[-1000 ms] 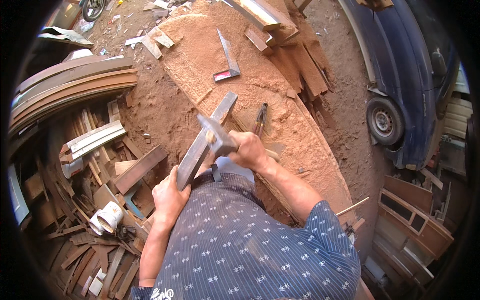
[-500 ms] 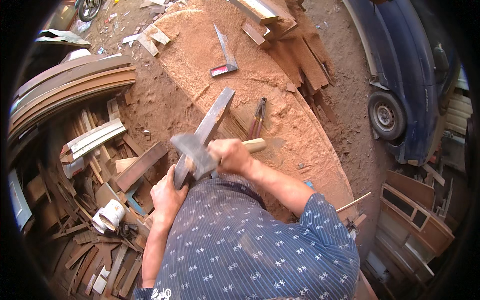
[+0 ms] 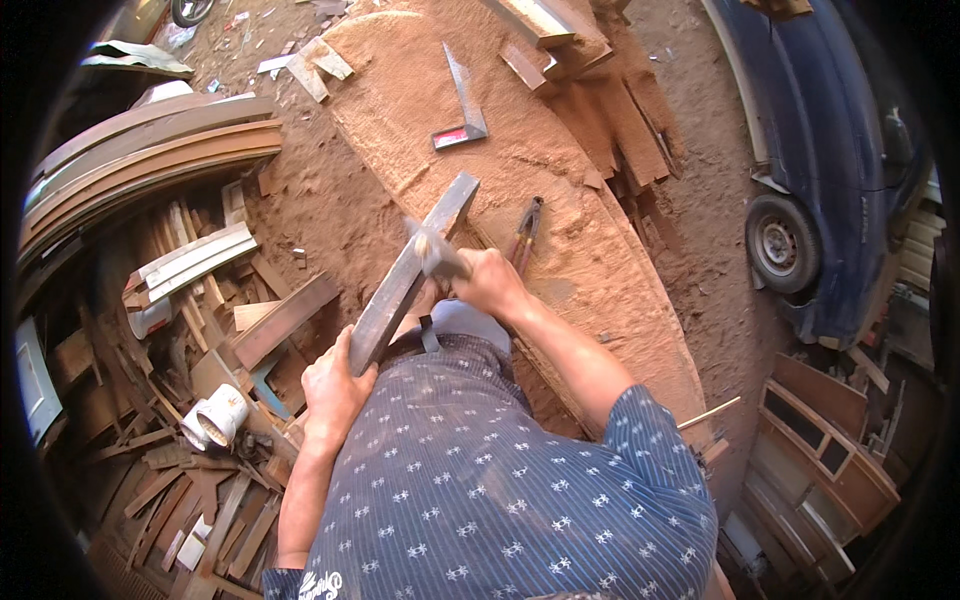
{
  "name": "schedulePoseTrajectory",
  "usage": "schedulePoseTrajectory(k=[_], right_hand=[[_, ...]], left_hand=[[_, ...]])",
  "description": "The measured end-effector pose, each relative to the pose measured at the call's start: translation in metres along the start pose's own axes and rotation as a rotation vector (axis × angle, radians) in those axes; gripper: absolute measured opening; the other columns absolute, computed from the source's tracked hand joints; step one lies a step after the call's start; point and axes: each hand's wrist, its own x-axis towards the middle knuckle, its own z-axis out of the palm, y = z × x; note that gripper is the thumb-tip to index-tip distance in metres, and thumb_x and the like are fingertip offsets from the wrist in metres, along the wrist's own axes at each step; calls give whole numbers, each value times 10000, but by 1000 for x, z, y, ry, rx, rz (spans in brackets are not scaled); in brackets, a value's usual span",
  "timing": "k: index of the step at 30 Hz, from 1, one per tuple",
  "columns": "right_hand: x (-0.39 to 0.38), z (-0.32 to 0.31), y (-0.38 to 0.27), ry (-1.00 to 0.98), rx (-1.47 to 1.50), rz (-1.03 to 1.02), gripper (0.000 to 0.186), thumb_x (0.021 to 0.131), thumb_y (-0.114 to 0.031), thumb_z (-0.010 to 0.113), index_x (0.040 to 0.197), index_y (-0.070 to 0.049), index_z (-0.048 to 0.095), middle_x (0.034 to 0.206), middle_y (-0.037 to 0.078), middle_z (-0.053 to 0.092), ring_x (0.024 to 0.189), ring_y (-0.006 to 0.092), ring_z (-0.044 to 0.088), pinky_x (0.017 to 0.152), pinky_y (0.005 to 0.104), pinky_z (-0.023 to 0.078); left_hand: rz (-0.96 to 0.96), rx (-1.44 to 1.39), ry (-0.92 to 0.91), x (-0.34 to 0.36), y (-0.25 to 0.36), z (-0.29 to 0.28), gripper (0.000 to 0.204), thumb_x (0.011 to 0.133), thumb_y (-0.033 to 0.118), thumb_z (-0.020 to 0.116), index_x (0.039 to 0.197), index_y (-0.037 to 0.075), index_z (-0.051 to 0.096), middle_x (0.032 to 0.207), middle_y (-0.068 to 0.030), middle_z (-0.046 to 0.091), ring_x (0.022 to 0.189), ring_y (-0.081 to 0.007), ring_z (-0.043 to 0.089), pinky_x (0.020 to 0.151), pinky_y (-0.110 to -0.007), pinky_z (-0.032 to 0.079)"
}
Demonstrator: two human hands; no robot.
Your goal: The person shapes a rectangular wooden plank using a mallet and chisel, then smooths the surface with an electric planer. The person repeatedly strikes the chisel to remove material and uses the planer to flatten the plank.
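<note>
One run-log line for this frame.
left hand: grips wooden beam, near end | right hand: holds hammer over beam, contact unclear | sawdusty surface: try square, pliers

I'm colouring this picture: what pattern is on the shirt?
The shirt is dark blue with thin pale stripes and small white figures, seen best in the head view.

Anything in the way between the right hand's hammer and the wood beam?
Nothing visible. The hammer in the right hand overlaps the wood beam in this view; contact is unclear. The left hand grips the beam's near end, away from the hammer. The pliers lie right of the beam, not between them.
</note>
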Motion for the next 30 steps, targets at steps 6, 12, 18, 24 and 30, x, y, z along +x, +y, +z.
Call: schedulePoseTrajectory(k=[6, 12, 18, 24, 30], right_hand=[[8, 15, -18, -34, -98, 0, 138, 796, -163, 688, 837, -35, 655, 700, 166, 683, 762, 364, 720, 679, 453, 580], [6, 15, 5, -49, -263, -96, 190, 917, -215, 634, 851, -44, 680, 770, 137, 725, 710, 299, 726, 657, 431, 604], [4, -13, 23, 91, 10, 197, 210, 840, -200, 713, 957, -25, 714, 905, 181, 744, 822, 336, 735, 740, 442, 589], [-1, -11, -16, -63, 35, -99, 248, 799, -193, 726, 976, -19, 709, 863, 224, 714, 823, 395, 712, 723, 471, 554], [19, 1, -5, 26, -37, 124, 262, 798, -224, 716, 969, -28, 682, 795, 230, 701, 794, 405, 710, 712, 482, 575]], left_hand=[[21, 6, 3, 1, 0, 3, 710, 732, 250, 813, 1369, 37, 582, 1077, -208, 728, 1004, -356, 706, 881, -463, 552], [26, -9, 12, 1, -2, 1, 702, 739, 251, 810, 1369, 38, 584, 1089, -206, 723, 987, -359, 705, 880, -458, 551], [40, -14, 11, -7, -4, 4, 697, 744, 255, 810, 1366, 37, 584, 1075, -213, 723, 975, -360, 706, 881, -463, 549], [28, -4, 13, 2, 3, -3, 696, 745, 257, 805, 1367, 36, 583, 1071, -226, 720, 998, -357, 702, 884, -463, 544], [12, -38, 22, 5, 5, -1, 728, 736, 279, 823, 1392, 88, 571, 1053, -220, 732, 993, -379, 703, 884, -479, 540]])
